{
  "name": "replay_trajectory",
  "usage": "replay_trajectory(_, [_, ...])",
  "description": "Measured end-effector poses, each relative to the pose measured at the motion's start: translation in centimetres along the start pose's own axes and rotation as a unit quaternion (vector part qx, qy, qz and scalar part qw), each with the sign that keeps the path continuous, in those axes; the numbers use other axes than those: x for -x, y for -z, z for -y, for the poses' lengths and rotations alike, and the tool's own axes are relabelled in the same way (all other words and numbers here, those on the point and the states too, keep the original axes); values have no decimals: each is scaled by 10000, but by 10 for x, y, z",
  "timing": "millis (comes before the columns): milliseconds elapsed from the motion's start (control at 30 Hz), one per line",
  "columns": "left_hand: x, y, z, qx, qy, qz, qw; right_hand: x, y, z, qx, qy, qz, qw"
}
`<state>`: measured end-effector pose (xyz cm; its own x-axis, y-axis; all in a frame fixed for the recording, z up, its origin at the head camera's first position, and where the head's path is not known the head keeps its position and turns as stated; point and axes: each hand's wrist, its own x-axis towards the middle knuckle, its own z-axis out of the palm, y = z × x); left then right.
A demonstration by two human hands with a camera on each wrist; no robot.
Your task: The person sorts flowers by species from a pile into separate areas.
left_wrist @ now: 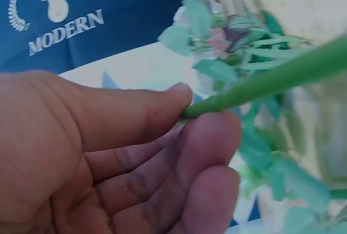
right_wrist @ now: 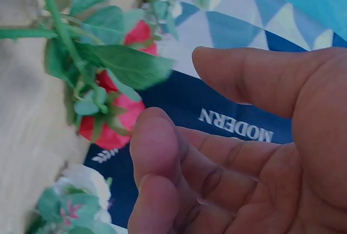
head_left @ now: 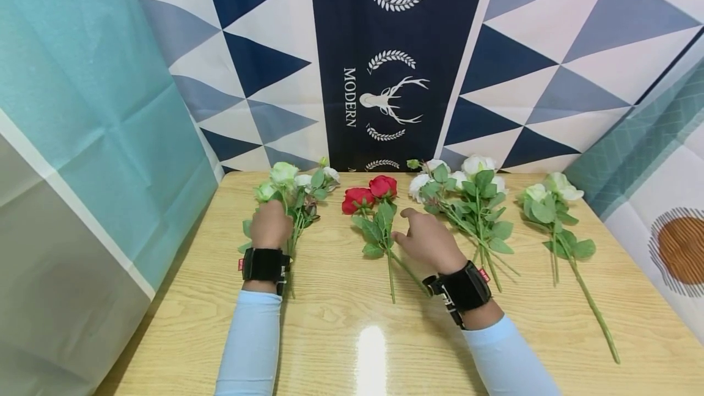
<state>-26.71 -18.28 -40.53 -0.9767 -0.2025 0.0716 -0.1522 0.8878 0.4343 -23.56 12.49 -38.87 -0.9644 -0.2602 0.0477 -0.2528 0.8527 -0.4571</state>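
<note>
In the left wrist view, my left hand [left_wrist: 135,136] pinches a green flower stem [left_wrist: 260,84] between thumb and fingertips. The head view has this left hand [head_left: 271,226] over the bunch of pale green and white flowers [head_left: 284,173] at the table's left; it hides part of them. Beside the two red roses [head_left: 357,199] in the middle is my right hand [head_left: 431,240], thumb and fingers apart. Nothing lies between those fingers in the right wrist view, where a red rose [right_wrist: 127,117] and its leaves appear just beyond the fingertips.
Right of my right hand lies a bunch of white flowers [head_left: 478,167]. Farther right, pale flowers [head_left: 561,187] have a long stem pointing toward the front. A patterned cloth [head_left: 385,35] hangs behind the wooden table [head_left: 330,329], and teal cloth [head_left: 110,121] borders its left side.
</note>
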Motion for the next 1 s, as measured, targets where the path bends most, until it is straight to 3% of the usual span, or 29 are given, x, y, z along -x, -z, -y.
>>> replay_trajectory(133, [5, 10, -6, 133, -115, -401, 9990, 4, 7, 4, -32, 100, -179, 9998])
replay_trajectory(267, [12, 19, -17, 309, -379, -809, 9955, 6, 10, 6, -210, 470, -571, 9970])
replay_trajectory(400, [22, 26, -32, 566, -836, -1107, 9887, 7, 9, 9, -436, 1039, -1107, 9874])
replay_trajectory(533, [33, 33, -47, 908, -1403, -1254, 9779, 9, 7, 18, -935, 1505, -1228, 9765])
replay_trajectory(700, [46, 40, -65, 1231, -1861, -1106, 9685, 12, -4, 37, -1639, 1677, -818, 9687])
replay_trajectory(833, [56, 41, -77, 1543, -2082, -796, 9626, 12, -20, 50, -1852, 1826, -501, 9643])
replay_trajectory(1000, [64, 37, -90, 1998, -2450, -529, 9472, 14, -38, 59, -2068, 2257, -722, 9493])
